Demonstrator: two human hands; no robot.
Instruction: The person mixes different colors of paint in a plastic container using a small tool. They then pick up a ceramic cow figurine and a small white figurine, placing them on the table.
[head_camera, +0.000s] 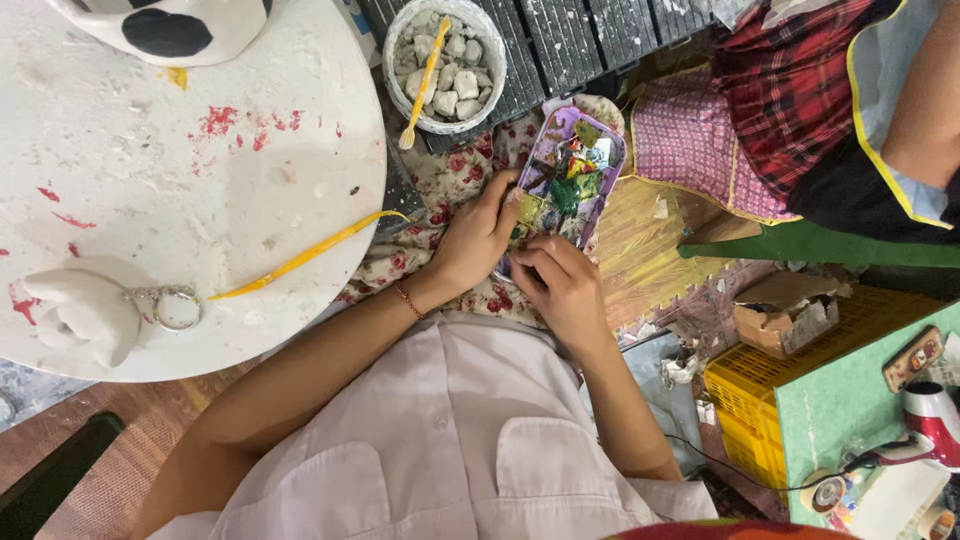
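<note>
A purple paint palette (566, 180) smeared with green, yellow and red paint rests on my lap over floral cloth. My left hand (480, 235) grips its left edge, thumb on the rim. My right hand (560, 285) holds the near end of the palette, fingers curled over the edge. A thin bracelet circles my left wrist. On the round white table (200, 190) lie a yellow brush (300, 258) and a white plaster figure with a key ring (90, 312).
A white tub of plaster chunks (446, 62) holds a yellow-handled brush. A black-and-white painted figure (170, 25) stands at the table's far edge. Another person in a red plaid garment (800, 80) sits at right. A yellow crate (750, 390), a green board and a red hair dryer (930, 420) lie lower right.
</note>
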